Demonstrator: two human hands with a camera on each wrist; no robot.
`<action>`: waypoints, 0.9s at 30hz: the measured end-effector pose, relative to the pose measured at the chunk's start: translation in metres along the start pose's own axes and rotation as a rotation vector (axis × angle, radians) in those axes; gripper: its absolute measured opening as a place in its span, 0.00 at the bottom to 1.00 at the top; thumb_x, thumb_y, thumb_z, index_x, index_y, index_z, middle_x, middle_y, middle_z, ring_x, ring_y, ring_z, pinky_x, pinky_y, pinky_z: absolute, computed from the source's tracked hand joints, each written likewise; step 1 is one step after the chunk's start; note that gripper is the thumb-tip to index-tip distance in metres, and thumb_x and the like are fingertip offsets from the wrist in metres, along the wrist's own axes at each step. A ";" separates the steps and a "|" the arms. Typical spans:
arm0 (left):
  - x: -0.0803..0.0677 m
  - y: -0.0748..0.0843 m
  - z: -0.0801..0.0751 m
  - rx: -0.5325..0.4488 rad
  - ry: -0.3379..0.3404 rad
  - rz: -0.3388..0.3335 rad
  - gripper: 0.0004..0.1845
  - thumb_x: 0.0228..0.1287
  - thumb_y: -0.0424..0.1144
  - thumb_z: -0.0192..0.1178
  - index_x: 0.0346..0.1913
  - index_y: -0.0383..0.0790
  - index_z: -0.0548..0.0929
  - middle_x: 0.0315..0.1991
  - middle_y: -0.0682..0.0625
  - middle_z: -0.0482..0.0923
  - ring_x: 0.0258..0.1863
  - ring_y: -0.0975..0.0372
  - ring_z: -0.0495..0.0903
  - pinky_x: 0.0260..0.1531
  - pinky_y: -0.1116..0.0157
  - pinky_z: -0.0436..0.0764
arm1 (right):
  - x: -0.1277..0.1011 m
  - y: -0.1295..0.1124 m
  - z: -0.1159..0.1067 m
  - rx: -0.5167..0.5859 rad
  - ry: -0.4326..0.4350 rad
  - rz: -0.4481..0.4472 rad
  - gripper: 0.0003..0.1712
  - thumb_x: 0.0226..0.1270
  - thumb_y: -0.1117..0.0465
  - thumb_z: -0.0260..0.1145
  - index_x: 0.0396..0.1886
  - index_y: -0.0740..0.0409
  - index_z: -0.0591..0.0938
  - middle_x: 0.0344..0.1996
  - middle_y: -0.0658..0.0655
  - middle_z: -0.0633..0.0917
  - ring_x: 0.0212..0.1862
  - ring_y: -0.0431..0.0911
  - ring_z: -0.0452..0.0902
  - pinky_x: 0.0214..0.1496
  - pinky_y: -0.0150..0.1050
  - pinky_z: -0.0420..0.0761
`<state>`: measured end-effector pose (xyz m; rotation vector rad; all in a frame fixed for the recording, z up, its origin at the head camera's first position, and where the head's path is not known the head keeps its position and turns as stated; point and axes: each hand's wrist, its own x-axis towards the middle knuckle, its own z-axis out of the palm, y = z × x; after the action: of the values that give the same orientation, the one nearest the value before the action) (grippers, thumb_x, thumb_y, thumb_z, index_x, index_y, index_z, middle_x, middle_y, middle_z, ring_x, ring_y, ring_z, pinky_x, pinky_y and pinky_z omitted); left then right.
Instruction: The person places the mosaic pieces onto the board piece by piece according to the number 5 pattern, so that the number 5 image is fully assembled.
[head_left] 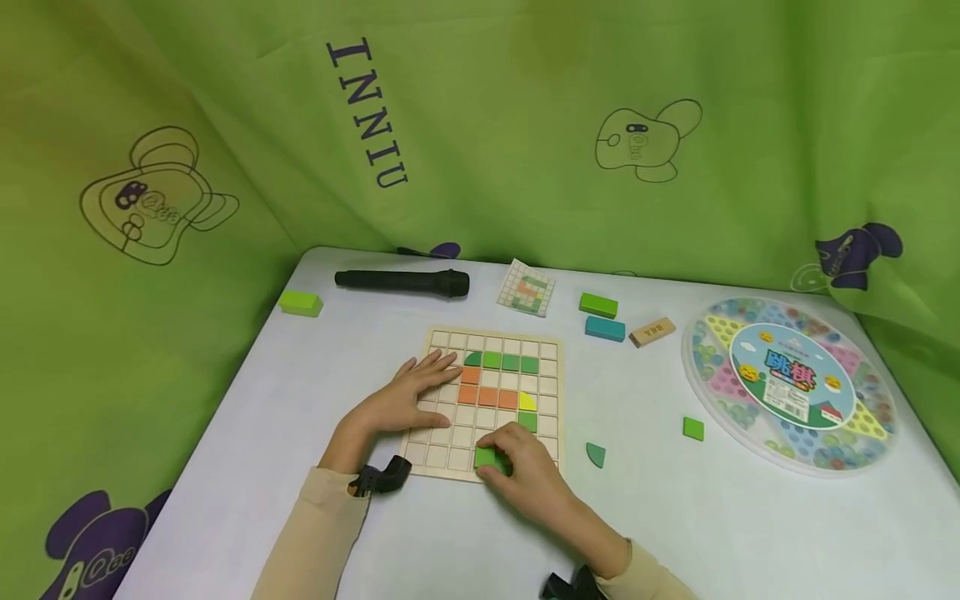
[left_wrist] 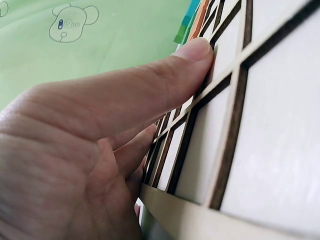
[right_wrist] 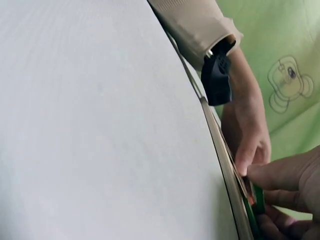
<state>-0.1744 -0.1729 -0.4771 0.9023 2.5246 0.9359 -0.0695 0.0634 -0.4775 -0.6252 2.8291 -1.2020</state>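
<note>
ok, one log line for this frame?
left hand: flat on grid board | right hand: pinching green tile at board's near edge | loose green tile: on table

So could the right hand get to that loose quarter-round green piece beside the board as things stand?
Probably yes. The quarter-round piece lies on bare table just right of the board, close to the right hand, with nothing between them. But that hand already pinches a green tile, so it would likely have to set it down first.

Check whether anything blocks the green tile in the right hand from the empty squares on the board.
Nothing visible does. The right hand pinches the green tile right over the board, whose nearby bottom squares are bare.
</note>
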 end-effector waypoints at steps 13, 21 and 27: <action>0.001 -0.001 -0.001 0.008 0.001 -0.003 0.43 0.54 0.52 0.68 0.72 0.45 0.62 0.75 0.49 0.50 0.76 0.51 0.41 0.72 0.44 0.37 | 0.000 -0.001 0.007 -0.077 0.015 -0.002 0.14 0.52 0.59 0.74 0.40 0.51 0.85 0.37 0.45 0.78 0.41 0.37 0.71 0.40 0.32 0.74; 0.001 -0.001 0.000 -0.004 0.003 -0.015 0.43 0.53 0.52 0.68 0.72 0.46 0.62 0.76 0.49 0.49 0.76 0.50 0.40 0.71 0.43 0.36 | 0.001 -0.001 0.007 -0.088 0.009 -0.009 0.15 0.51 0.58 0.75 0.41 0.50 0.85 0.37 0.45 0.78 0.42 0.38 0.72 0.45 0.34 0.76; 0.001 0.000 0.001 -0.008 -0.001 -0.017 0.44 0.53 0.51 0.68 0.72 0.46 0.62 0.76 0.49 0.49 0.76 0.50 0.40 0.71 0.43 0.36 | 0.000 -0.002 0.006 -0.084 0.004 0.003 0.15 0.51 0.59 0.75 0.40 0.51 0.85 0.37 0.45 0.77 0.43 0.38 0.72 0.45 0.35 0.76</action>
<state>-0.1753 -0.1717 -0.4781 0.8767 2.5218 0.9398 -0.0675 0.0583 -0.4805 -0.6220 2.8960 -1.0904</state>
